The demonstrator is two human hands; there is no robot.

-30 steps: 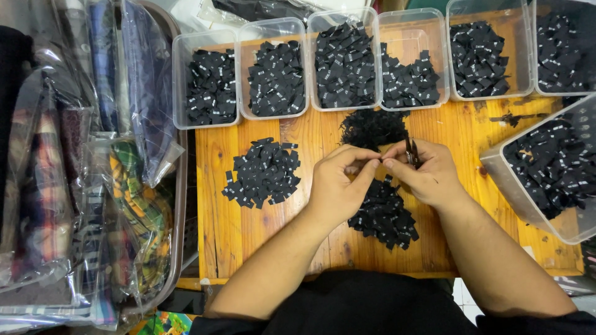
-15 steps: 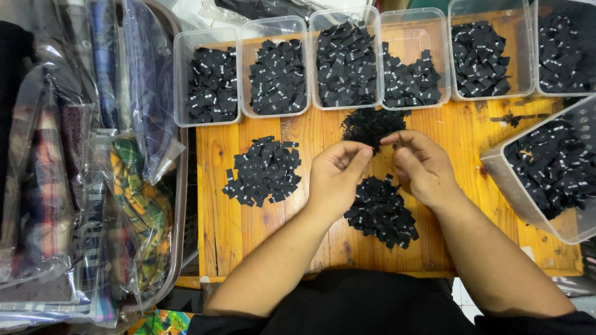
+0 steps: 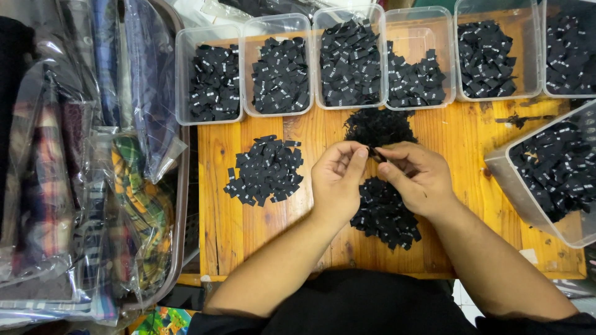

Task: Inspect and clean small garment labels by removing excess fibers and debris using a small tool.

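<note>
My left hand (image 3: 338,177) and my right hand (image 3: 417,175) meet over the middle of a wooden table (image 3: 472,136), fingertips pinched together on a small black fabric label (image 3: 374,153). Just beyond the fingertips lies a tangled heap of black thread or loops (image 3: 379,126). Under my hands sits a pile of black labels (image 3: 385,214). A second pile of black labels (image 3: 266,170) lies to the left of my left hand.
Several clear plastic tubs (image 3: 277,62) of black labels line the table's far edge. Another tub (image 3: 555,174) stands tilted at the right. Bagged, folded patterned fabrics (image 3: 81,186) fill a basket at the left.
My hands parted briefly half a second ago and have come back together, pinching a label between the fingertips.
</note>
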